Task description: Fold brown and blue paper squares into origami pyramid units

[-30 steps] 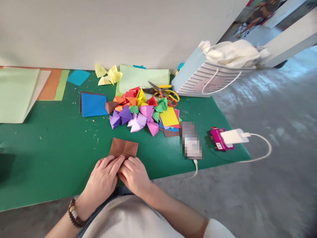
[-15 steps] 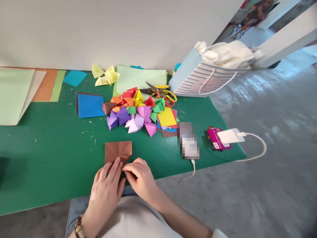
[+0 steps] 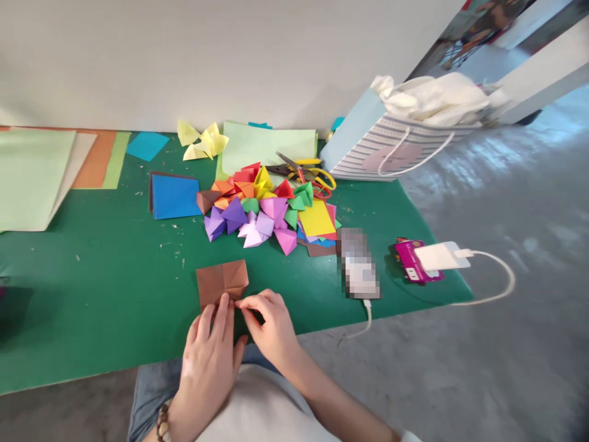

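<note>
Step in hand looks like folding a brown origami square [image 3: 221, 283], which lies flat on a green cutting mat [image 3: 92, 307], close to the mat's near edge, with fold lines showing. Left hand [image 3: 207, 362] is just below the square, fingers [image 3: 217, 320] extended and slightly spread, tips on its near edge. Right hand [image 3: 271, 325] is beside the left, fingers [image 3: 252, 305] curved, tips at the square's near right part. Possibly a thumb-and-index pinch, but the hand blocks the view, so cannot tell. Next move seems to call for a firm hold on that near edge and a clean crease against the mat.

Room: open green mat left of the square, clear working space there. Behind the square sits a heap of folded multicolour origami pieces [image 3: 260, 215], well within reach but not touching. A blue paper square [image 3: 173, 196] is behind and slightly left of it. Yellow-handled scissors [image 3: 301, 173] lie farther behind. A pixelated object [image 3: 359, 264] is right of the square, near the mat's right edge. Mat's near edge is tight, little room below the square.
</note>
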Demonstrator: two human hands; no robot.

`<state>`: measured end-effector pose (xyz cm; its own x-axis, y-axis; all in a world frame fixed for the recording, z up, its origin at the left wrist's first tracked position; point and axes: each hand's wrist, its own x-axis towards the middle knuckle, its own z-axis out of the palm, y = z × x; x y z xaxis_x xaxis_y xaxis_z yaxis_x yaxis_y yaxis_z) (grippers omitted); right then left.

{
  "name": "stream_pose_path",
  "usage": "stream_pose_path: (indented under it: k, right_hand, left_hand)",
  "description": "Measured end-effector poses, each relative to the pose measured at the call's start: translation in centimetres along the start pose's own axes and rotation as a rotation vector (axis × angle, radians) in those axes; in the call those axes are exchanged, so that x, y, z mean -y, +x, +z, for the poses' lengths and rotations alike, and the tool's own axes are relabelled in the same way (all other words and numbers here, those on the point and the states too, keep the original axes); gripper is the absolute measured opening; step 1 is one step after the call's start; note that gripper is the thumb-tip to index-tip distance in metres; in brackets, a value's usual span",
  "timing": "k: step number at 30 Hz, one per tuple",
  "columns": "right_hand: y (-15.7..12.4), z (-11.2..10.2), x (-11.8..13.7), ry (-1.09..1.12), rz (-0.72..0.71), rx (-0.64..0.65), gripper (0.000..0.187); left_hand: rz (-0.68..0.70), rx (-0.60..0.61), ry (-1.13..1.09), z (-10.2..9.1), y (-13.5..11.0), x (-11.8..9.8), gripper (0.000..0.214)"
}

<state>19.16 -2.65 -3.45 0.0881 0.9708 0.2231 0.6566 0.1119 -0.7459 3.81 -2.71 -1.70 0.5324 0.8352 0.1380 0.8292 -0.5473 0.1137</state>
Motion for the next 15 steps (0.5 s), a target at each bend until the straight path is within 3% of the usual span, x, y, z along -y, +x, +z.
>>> stream_pose_path:
  k: [15]
  right_hand:
    - [0.09, -0.36, -0.08, -0.107, -0.001, 0.0, 0.008]
  left_hand:
    - [-0.045, 0.129, -0.02, -0.77, -0.34, -0.5, 0.054]
